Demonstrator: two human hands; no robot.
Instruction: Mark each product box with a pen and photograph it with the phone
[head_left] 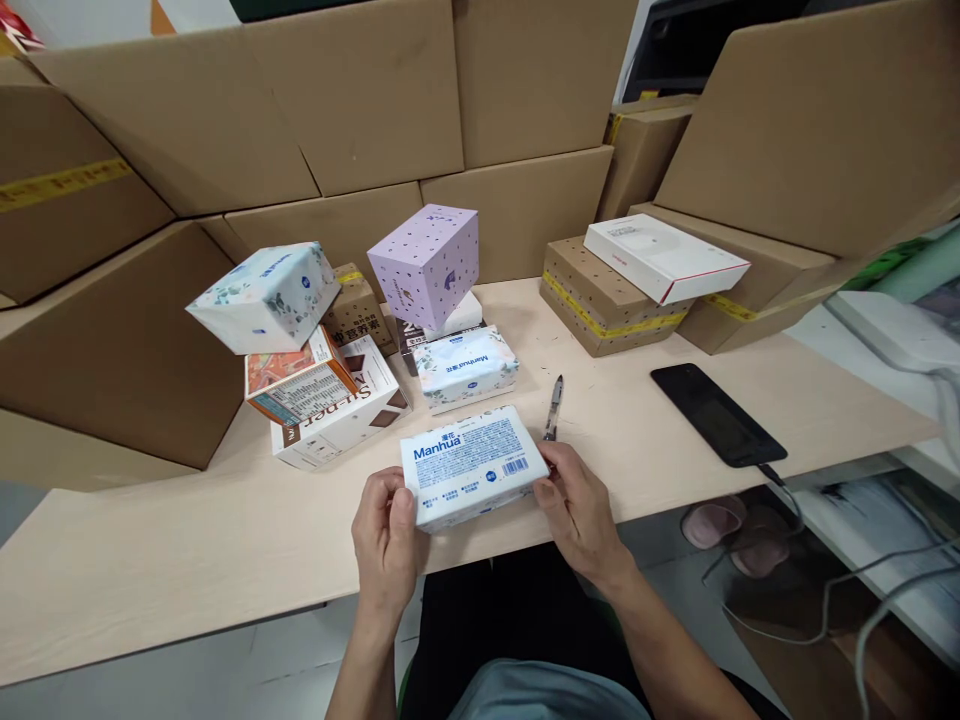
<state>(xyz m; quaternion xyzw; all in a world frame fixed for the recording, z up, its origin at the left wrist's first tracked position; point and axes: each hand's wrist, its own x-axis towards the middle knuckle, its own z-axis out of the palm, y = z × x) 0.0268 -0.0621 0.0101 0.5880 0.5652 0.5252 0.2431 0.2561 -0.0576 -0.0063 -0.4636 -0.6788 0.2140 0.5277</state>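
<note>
Between my two hands is a white and blue tissue pack marked "Manhua", its printed panel facing up, near the table's front edge. My left hand grips its left end with the thumb at the near corner. At the right end, my right hand pinches the pack between thumb and fingers. Just behind it lies a second Manhua tissue pack. A pen rests on the table beyond my right hand.
A stack at left has a floral tissue pack, an orange box and a white box. A purple box tops other boxes. At right are a taped carton, a white flat box and a cabled phone.
</note>
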